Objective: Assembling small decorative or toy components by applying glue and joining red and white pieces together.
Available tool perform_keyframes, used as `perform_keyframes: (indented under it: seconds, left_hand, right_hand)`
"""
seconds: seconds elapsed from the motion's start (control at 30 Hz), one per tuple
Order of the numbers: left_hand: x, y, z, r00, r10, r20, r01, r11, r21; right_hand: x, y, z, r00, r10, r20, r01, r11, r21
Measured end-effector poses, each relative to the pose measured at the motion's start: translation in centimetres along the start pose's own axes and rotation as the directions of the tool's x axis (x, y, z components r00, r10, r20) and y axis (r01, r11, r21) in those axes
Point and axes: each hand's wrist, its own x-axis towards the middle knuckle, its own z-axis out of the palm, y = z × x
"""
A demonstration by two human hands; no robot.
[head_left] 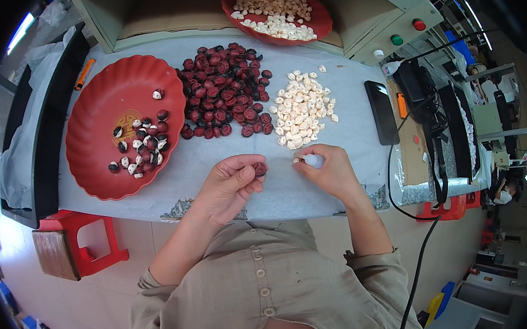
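Note:
My left hand [231, 185] pinches a small dark red rose-shaped piece [259, 169] between thumb and fingers. Close by on the right, my right hand [329, 168] is closed around a small white bottle [314, 160]; its tip is too small to make out. Just beyond my hands lies a pile of cream shell-shaped pieces [301, 109]. To its left spreads a larger heap of dark red and black rose pieces [223, 90]. A scalloped red tray [91, 141] at the left bears several pieces that join dark red or black with white.
At the back, a second red tray [323, 25] with cream pieces sits in an open metal cabinet [383, 31]. A phone [382, 112] and a black cable [390, 179] lie at the right. An orange lighter [85, 74] is beside the left tray. Red stools [90, 240] stand below.

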Motion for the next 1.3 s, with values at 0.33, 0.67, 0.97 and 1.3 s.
perform_keyframes:
  seconds: [0.33,0.67,0.97,1.3]
  left_hand:
    - [0.7,-0.1,1.0,0.993,-0.079,-0.092,0.085,0.994,0.064]
    - [0.7,0.0,1.0,0.995,-0.071,-0.071,0.075,0.996,0.051]
    - [0.8,0.0,1.2,0.992,-0.071,-0.107,0.079,0.994,0.078]
    - [0.6,0.3,1.1,0.997,-0.066,-0.027,0.069,0.991,0.118]
  right_hand:
    - [-0.3,-3.8,0.4,0.960,-0.279,-0.028,0.242,0.772,0.587]
    - [-0.1,-3.9,0.8,0.941,-0.328,-0.084,0.326,0.810,0.487]
    - [-0.3,-3.7,1.2,0.927,-0.359,-0.109,0.369,0.818,0.442]
    - [-0.8,-3.8,1.6,0.916,-0.386,-0.112,0.396,0.821,0.412]
